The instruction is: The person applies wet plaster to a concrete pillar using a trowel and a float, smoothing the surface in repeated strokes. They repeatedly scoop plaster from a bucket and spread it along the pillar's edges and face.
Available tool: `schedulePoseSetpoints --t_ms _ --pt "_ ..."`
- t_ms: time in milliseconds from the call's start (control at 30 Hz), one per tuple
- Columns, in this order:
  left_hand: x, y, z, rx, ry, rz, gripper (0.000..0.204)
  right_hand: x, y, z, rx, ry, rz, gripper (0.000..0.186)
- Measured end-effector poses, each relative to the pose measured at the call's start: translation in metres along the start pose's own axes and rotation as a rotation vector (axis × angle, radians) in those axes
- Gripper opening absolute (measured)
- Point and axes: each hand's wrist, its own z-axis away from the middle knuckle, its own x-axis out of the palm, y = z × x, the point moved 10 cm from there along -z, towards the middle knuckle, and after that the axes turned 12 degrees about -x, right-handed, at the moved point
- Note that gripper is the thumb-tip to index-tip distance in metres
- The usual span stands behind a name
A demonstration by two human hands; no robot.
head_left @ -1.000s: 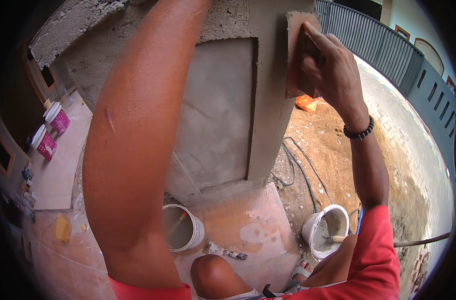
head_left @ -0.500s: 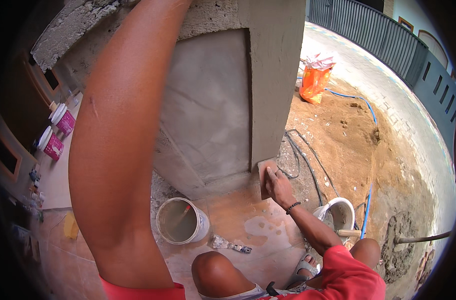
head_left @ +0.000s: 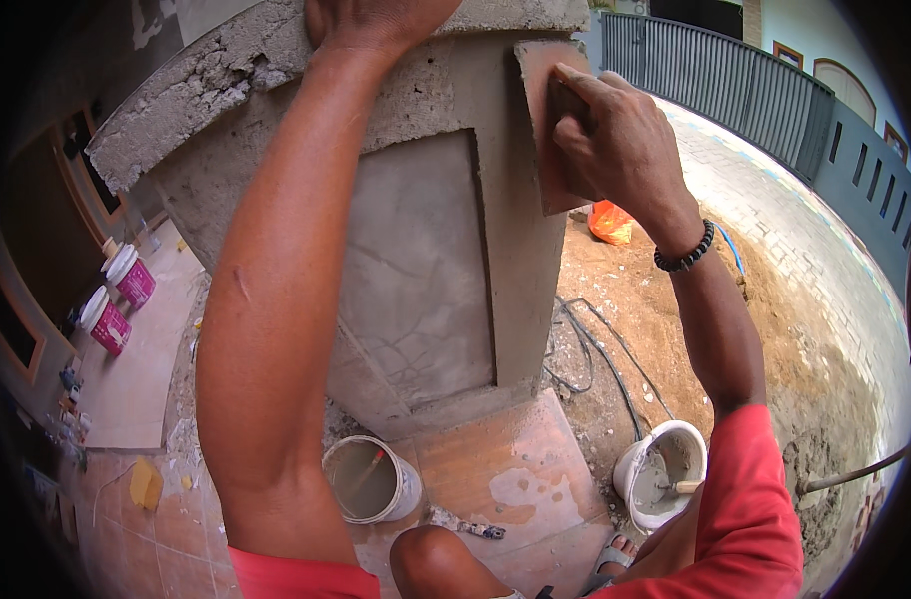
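My right hand (head_left: 630, 150) grips a plastering float (head_left: 538, 130), a flat reddish-brown board smeared grey. Its face lies against the upper right edge of a grey plastered pillar (head_left: 510, 250), just under the rough concrete ledge (head_left: 206, 95). High on that ledge is my left hand (head_left: 381, 18); its fingers are cut off by the top of the picture. A smooth recessed panel (head_left: 416, 260) shows between my forearms. Below stands a white bucket (head_left: 408, 491) of grey watery mix, with a red-handled tool in it. A mortar-crusted scraper (head_left: 463, 521) lies on the tiles.
A second white bucket (head_left: 630, 484) with grey mortar and a wooden-handled tool stands at lower right. Black cable (head_left: 605, 349) loops over the sand (head_left: 755, 319). An orange bag (head_left: 611, 222) is partly hidden. Pink-white paint pails (head_left: 108, 324) and a yellow sponge (head_left: 146, 484) sit left.
My right hand has carried the float from the pillar's foot up to its top edge. My left hand has come into view at the ledge. The whole view has tilted upward.
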Motion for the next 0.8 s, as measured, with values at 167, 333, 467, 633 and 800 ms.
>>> schedulePoseSetpoints --t_ms 167,333,467,633,800 --pt "0.005 0.006 0.001 -0.022 -0.021 0.004 0.020 0.030 0.010 0.007 0.017 -0.013 0.038 0.043" --pt "0.000 0.004 0.001 -0.027 0.025 0.007 0.019 0.104 -0.033 0.139 0.005 -0.187 -0.154 0.065" --pt "0.000 0.008 0.003 -0.001 0.034 -0.015 0.019 0.113 -0.023 0.211 0.001 -0.548 -0.452 0.061" --pt "0.007 0.010 -0.003 -0.009 -0.047 -0.072 0.018 0.031 0.046 0.119 0.033 -0.039 -0.602 0.054" --pt "0.015 0.000 0.002 -0.094 -0.081 -0.126 0.019 0.036 0.039 0.067 0.017 0.022 -0.225 0.048"
